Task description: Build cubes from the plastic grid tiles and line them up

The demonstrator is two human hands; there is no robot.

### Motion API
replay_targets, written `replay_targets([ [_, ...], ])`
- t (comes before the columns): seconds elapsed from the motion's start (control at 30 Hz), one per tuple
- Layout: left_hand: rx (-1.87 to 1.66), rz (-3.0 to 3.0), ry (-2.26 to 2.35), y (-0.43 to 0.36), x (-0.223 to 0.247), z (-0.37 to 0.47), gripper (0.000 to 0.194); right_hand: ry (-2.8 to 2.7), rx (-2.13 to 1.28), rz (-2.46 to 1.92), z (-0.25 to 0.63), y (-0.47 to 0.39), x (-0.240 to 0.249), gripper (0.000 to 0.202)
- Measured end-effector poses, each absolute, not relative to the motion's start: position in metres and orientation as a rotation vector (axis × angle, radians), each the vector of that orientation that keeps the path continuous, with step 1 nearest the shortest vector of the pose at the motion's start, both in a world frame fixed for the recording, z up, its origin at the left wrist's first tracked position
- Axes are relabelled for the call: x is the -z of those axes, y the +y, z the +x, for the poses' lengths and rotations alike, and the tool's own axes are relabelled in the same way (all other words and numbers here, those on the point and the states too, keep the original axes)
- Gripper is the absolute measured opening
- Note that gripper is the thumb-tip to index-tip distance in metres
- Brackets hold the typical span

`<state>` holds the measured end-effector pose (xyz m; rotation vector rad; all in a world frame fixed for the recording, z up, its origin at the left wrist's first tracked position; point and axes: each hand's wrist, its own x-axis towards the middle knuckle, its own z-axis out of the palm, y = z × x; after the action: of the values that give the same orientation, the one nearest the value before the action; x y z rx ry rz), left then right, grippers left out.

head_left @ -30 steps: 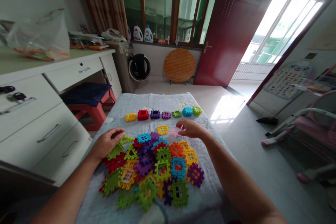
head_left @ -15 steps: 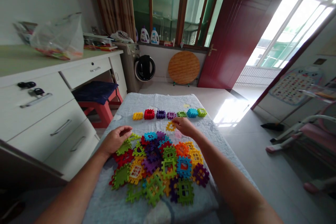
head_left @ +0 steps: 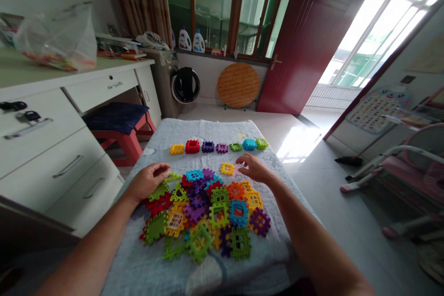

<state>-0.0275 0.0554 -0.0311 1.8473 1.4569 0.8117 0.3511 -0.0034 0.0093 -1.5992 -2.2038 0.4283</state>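
Note:
A yellow square interlocking block piece (head_left: 227, 169) with a windowed middle lies flat on the cloth. Just to its right, my right hand (head_left: 255, 168) hovers with fingers apart and nothing between them. My left hand (head_left: 150, 180) rests at the left edge of a pile of interlocking pieces, loosely curled with a gap between thumb and fingers, beside a green piece (head_left: 158, 191). The pile mixes green, purple, orange, blue, red and yellow pieces, such as a blue frame (head_left: 238, 220). Behind it runs a row of stacks, including red (head_left: 192, 152) and light blue (head_left: 249, 144).
A pale patterned cloth (head_left: 204, 277) covers the table. On the left stand a white desk (head_left: 41, 143) and a stool (head_left: 118, 120) with a dark cushion. A round wooden tabletop (head_left: 238, 85) leans under the window. A pink chair (head_left: 402, 171) is at right.
My right hand has let go of the yellow piece and moved off to its right, fingers spreading. The left hand stays by the pile. The view has shifted slightly.

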Motion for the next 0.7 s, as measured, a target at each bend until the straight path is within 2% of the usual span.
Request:
replay_targets([
  [0.07,-0.812,1.843,1.453,0.056,0.032,-0.028,0.052,-2.309,-0.568,-1.587,0.361,-0.021,-0.021,0.023],
  [0.17,-0.819,1.849,1.449,0.057,0.035,-0.029,0.053,-2.401,-0.693,-1.603,0.37,-0.047,-0.031,0.035],
  [0.37,-0.8,1.904,1.46,0.06,0.041,-0.031,0.052,-2.41,-0.808,-1.659,0.371,-0.067,-0.022,0.052],
  [0.57,-0.806,1.911,1.452,0.06,0.042,-0.032,0.051,-2.313,-0.686,-1.662,0.366,-0.051,-0.014,0.041],
  [0.7,-0.788,1.903,1.452,0.06,0.043,-0.033,0.051,-2.277,-0.722,-1.693,0.366,-0.035,-0.009,0.033],
])
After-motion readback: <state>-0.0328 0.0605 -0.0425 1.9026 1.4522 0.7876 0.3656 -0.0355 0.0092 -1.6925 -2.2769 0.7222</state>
